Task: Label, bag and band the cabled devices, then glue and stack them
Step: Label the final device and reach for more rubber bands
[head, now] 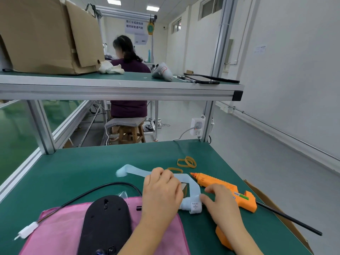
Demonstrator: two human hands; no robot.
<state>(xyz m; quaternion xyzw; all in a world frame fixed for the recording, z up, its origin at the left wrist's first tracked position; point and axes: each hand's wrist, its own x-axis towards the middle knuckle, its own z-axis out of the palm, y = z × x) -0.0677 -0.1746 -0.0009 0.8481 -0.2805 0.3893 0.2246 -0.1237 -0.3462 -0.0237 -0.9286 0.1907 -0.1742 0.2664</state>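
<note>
- Working the pale blue label strip (193, 184) just left of the glue gun (226, 192): left hand (161, 184) curls round it; right hand (219, 199) lays straight fingertips on its rolled end
- Strip looks paper-light, floppy, prone to curl; best pinched at a label corner
- Black device (106, 223) lies further left of the gun, untouched; probably rigid; lift by the body, not the cable (110, 184)
</note>
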